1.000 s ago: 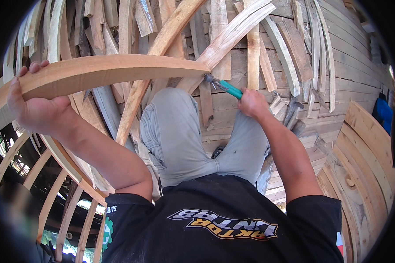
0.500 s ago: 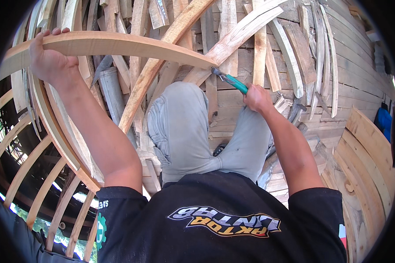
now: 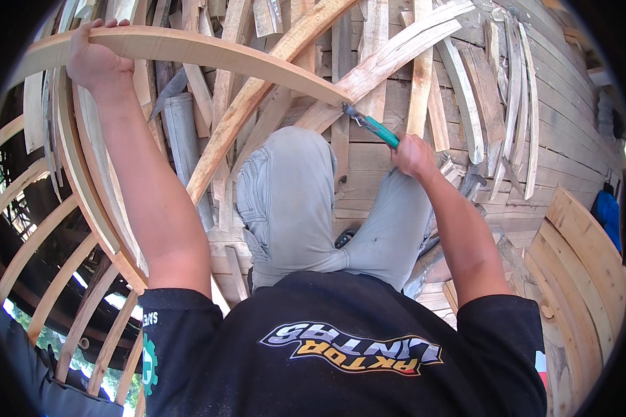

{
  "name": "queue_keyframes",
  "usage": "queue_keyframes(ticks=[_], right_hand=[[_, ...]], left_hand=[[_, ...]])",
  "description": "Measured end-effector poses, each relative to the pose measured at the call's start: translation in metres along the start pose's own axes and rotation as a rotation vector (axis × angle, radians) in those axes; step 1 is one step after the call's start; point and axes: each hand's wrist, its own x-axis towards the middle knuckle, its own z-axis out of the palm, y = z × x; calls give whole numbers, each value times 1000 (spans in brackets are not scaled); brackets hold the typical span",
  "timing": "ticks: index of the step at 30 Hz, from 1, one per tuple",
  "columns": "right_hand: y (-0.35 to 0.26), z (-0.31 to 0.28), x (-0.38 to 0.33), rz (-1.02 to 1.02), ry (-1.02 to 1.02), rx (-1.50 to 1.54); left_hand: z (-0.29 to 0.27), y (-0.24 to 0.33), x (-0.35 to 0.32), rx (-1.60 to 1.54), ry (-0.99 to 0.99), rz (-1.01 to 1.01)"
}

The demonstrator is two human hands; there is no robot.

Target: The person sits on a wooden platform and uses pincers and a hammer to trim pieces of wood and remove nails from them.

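Since the earlier frames the left hand (image 3: pixel 96 61) has carried its end of the long curved pale wooden plank (image 3: pixel 188 52) higher and further toward the upper left, and the right hand (image 3: pixel 412 154) has stayed low by the right knee with its tool at the plank's far tip.

Seen from the head camera, the left hand is clenched around the plank near its left end, fingers curled over the top edge, arm stretched out and up. From that grip the plank arcs rightward across the picture and tapers to a point just above the knees. The right hand is wrapped tight around the green handle of a small metal-headed hand tool (image 3: pixel 372 126), whose dark metal head meets the plank's tip; whether it bites the wood cannot be told. Below, the person's legs in light grey trousers (image 3: pixel 292 201) stand on a weathered plank floor (image 3: pixel 535 139) strewn with offcuts and bent wooden strips (image 3: pixel 466 97). A grey pipe (image 3: pixel 184 153) lies among the scraps beside the left forearm. Curved wooden ribs (image 3: pixel 76 201) run along the left edge, with more curved boards stacked at the right (image 3: pixel 584 257).
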Motion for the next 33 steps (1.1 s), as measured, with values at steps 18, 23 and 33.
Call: queue_keyframes(ticks=[18, 23, 33], right_hand=[[14, 25, 13, -76, 27, 87], [18, 32, 15, -84, 28, 89], [50, 49, 35, -217, 30, 180]], left_hand=[[-26, -34, 33, -14, 28, -66], [-22, -30, 30, 24, 0, -17], [39, 3, -29, 80, 12, 189]])
